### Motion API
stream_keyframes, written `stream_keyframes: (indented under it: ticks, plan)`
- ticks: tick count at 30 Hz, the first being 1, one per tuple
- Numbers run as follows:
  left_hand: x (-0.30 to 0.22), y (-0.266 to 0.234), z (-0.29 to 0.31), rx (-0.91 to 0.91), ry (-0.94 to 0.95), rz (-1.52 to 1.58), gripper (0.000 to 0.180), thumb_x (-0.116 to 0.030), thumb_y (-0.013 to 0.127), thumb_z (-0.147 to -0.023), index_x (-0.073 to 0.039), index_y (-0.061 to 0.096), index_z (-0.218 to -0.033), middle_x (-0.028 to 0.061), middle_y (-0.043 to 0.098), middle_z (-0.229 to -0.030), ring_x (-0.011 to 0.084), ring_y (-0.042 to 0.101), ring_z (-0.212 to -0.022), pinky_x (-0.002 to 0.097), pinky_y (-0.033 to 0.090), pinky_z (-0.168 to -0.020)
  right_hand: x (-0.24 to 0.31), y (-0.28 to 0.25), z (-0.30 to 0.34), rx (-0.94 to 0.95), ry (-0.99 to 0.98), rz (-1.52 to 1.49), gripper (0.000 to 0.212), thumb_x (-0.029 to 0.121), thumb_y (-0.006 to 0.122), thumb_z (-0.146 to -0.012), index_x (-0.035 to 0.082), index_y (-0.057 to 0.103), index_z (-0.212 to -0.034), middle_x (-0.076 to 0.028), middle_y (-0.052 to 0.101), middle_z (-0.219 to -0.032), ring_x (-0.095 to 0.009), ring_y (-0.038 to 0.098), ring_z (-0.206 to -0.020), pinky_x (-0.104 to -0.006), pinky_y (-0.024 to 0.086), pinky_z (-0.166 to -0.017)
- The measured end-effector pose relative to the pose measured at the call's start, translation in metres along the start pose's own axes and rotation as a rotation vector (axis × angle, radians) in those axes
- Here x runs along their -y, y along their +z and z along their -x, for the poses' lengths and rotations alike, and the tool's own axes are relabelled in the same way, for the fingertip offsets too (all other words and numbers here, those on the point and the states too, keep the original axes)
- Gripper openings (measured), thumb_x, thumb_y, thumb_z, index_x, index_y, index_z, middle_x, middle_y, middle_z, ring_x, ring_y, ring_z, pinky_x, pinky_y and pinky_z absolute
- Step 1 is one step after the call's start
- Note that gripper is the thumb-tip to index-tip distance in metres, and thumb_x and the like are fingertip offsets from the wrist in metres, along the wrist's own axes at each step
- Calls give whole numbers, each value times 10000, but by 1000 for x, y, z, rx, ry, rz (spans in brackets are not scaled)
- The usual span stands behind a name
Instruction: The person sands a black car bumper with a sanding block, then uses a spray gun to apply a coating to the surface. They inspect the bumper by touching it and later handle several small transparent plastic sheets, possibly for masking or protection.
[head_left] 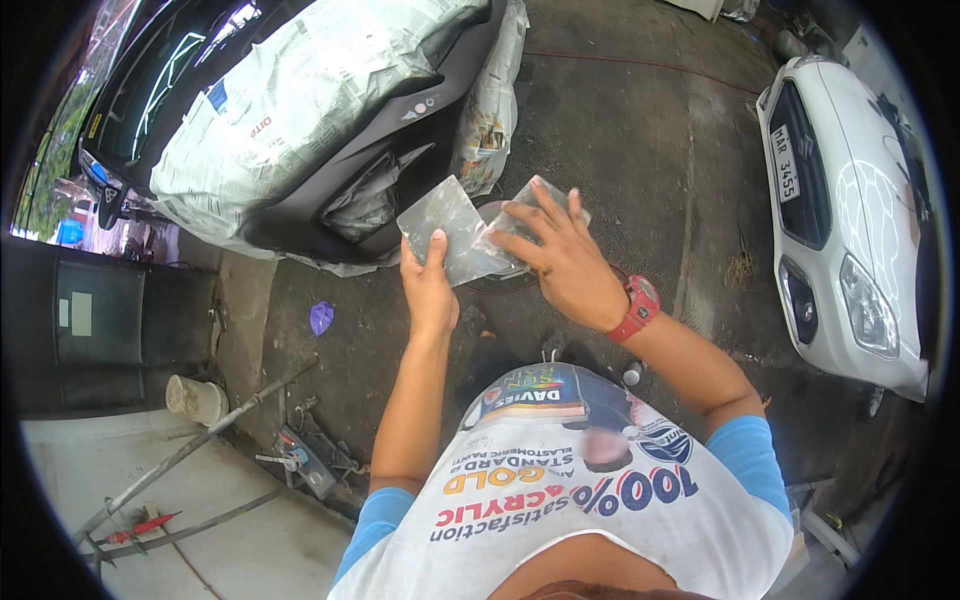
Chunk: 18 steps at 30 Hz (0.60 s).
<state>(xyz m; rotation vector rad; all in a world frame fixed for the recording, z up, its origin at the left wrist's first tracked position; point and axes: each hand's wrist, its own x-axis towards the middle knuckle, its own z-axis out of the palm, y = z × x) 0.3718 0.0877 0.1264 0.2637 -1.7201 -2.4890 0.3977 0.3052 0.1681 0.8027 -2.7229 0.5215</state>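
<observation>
My left hand point(430, 290) grips a flat, grey, smeared square plate point(452, 222) by its lower left part, with the thumb lying on top. In my right hand point(575, 270) is a second thin greyish plate point(521, 197), its fingers spread across the upper face. The two plates meet or overlap at their near edges, just in front of the car's bumper; whether they press together I cannot tell. Below them shows part of a round, pale object point(515, 271), mostly hidden. A red watch point(640, 308) is on my right wrist.
A dark car masked with newspaper point(290, 120) stands at the front left, its bumper point(345, 165) bare. At the right is a white car point(850, 190). Purple crumpled plastic point(321, 318), a white bucket point(197, 400), metal poles point(215, 428) and a jack-like tool point(310, 462) lie to the left.
</observation>
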Motion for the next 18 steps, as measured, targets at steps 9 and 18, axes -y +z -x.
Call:
stream_keyframes:
  ticks: [9, 18]
  plan:
    - [4, -10, 2, 136, -77, -168, 440, -218, 688, -1076, -13, 572, -1447, 103, 688, -1329, 173, 648, -1185, 334, 498, -1065, -34, 10, -2, -66, 176, -23, 645, -12, 614, -892, 214, 594, -1496, -149, 513, -1587, -402, 435, -1531, -617, 368, -1225]
    - [4, -16, -13, -72, 151, -82, 503, -182, 686, -1080, -19, 502, -1519, 112, 658, -1388, 211, 627, -1276, 379, 471, -1132, -6, 18, 10, 160, -40, -41, 649, 75, 693, -892, 277, 630, -1506, -90, 558, -1593, -356, 385, -1578, -749, 173, -1269]
